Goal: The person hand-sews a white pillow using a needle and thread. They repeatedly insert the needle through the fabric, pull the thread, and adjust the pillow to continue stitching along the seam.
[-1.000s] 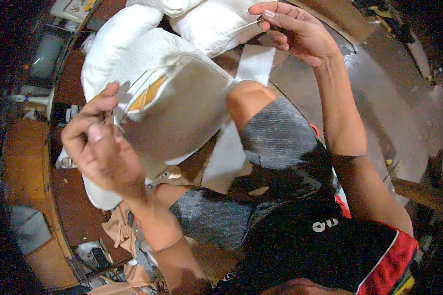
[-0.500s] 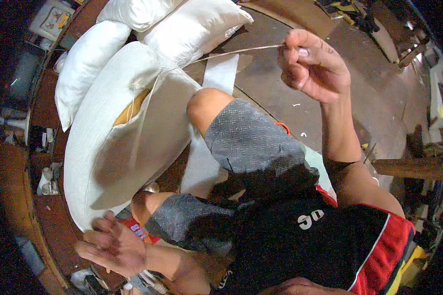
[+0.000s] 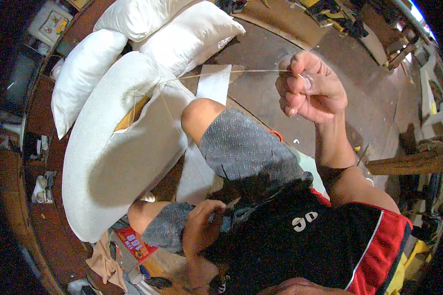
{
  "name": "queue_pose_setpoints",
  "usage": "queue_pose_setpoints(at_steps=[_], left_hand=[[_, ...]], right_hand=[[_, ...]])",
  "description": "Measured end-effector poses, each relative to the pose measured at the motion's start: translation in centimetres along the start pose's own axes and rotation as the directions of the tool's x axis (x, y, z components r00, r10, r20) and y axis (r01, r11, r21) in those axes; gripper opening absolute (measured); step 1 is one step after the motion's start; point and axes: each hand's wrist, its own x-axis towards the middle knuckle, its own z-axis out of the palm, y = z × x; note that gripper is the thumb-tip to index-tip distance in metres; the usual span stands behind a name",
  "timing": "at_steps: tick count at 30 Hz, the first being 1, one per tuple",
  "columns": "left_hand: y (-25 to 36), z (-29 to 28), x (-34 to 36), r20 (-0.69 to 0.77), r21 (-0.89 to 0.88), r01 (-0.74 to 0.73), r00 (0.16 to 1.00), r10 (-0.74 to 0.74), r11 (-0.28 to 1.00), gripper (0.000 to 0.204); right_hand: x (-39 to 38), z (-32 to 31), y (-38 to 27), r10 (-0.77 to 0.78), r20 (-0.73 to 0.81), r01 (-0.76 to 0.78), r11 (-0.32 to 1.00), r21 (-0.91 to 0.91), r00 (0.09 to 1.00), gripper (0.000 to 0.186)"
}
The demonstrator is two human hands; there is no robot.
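Observation:
Across my lap and leaning to the left is a large rounded cushion (image 3: 91, 162) in pale ribbed fabric. A gap in its cover shows yellow foam (image 3: 131, 115), and loose strands cross the gap. My right hand (image 3: 315, 88), raised over the floor, pinches a thread (image 3: 236, 72) that runs taut back to the seam by the gap. My left hand (image 3: 204, 223) is drawn in at my lap against the dark shirt, away from the cushion. Its fingers look curled in shadow; a small pointed tip shows beside them, too dim to name.
White stuffed pillows (image 3: 174, 39) are piled behind the cushion. A pale fabric strip (image 3: 214, 83) lies on the brown floor (image 3: 266, 105). Wooden legs (image 3: 408, 160) stand at the right. At lower left are a red printed packet (image 3: 135, 243) and a beige cloth (image 3: 106, 260).
My left hand has left the cushion's lower edge and moved right to my lap. My right hand has dropped slightly, still pinching the thread. The cushion has shifted a little.

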Motion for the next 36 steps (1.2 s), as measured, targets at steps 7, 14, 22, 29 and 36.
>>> queue_pose_setpoints(at_steps=[7, 14, 22, 29, 36], left_hand=[[0.6, 1.6, 1.0, 0.055, 0.202, 0.022, 0.998, -0.033, 0.979, 0.012], [-0.1, 2.3, 1.0, -0.003, 0.249, 0.0, 1.0, 0.001, 0.969, 0.012], [-0.4, 2.2, 0.8, 0.031, 0.278, 0.06, 0.997, -0.071, 0.959, 0.014], [-1.4, 2.6, 0.6, 0.069, 0.263, -0.05, 0.997, 0.033, 0.964, 0.014], [0.6, 2.7, 0.6, 0.127, 0.252, 0.049, 0.988, -0.083, 0.966, 0.018]], right_hand=[[-0.5, 1.6, -0.6, -0.087, -0.034, 0.086, 0.996, -0.034, 0.996, 0.032], [0.2, 2.7, -1.5, -0.227, -0.109, 0.201, 0.957, -0.207, 0.968, 0.023], [1.0, 3.3, -2.1, -0.375, -0.213, 0.238, 0.844, -0.481, 0.902, 0.022], [3.0, 5.2, -1.8, -0.508, -0.186, 0.353, 0.775, -0.524, 0.841, 0.025], [3.4, 7.0, -1.7, -0.308, -0.151, 0.179, 0.815, -0.551, 0.939, 0.027]])
